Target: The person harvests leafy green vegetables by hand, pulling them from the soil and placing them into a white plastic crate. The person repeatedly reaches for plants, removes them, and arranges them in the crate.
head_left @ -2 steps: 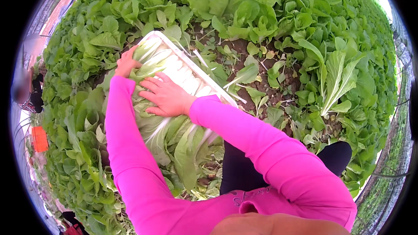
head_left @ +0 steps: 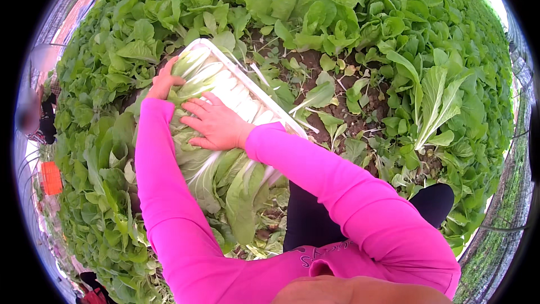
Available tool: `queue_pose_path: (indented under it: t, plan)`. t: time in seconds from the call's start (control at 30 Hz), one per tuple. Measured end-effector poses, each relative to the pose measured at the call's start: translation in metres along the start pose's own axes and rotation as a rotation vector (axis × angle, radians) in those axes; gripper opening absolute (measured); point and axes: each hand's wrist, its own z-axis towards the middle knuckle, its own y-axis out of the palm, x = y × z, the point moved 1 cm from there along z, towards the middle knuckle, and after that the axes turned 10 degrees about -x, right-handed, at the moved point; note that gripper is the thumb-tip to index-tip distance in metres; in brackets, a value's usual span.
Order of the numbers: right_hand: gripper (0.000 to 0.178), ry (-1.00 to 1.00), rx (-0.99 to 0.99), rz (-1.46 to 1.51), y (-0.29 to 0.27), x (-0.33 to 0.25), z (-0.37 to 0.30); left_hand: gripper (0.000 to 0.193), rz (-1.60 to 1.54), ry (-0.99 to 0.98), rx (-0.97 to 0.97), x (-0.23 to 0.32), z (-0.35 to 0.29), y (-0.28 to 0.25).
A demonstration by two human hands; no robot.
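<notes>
A white plastic crate [head_left: 256, 88] lies tilted among the plants, packed with leafy greens [head_left: 194, 81] whose white stems line up along its right side. Their leaves spill over the left and near sides. My left hand [head_left: 163, 81] curls round the leaves at the crate's far left edge, thumb on top; its other fingers are partly hidden. Flat on the greens near the middle lies my right hand [head_left: 216, 125], fingers spread and pressed on the leaves. Larger loose leaves [head_left: 244, 200] hang toward me below the right hand.
Dense green plants [head_left: 315, 11] grow round the crate. Bare soil [head_left: 349, 121] with scattered leaves lies to its right, beside a pale-stemmed plant [head_left: 433, 107]. My dark-clad knee [head_left: 433, 204] is at lower right. Another person [head_left: 42, 118] and an orange object [head_left: 51, 178] are at far left.
</notes>
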Motion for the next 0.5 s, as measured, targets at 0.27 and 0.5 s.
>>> queue_pose_path:
  t: [0.27, 0.5]
  plan:
    - [0.047, 0.049, -0.010, 0.071, 0.004, -0.007, -0.004, 0.069, 0.204, -0.120, -0.033, -0.012, 0.014, 0.012]
    - [0.047, 0.079, 0.022, -0.012, 0.007, 0.008, -0.001, 0.063, 0.430, -0.233, 0.098, 0.010, 0.015, 0.028]
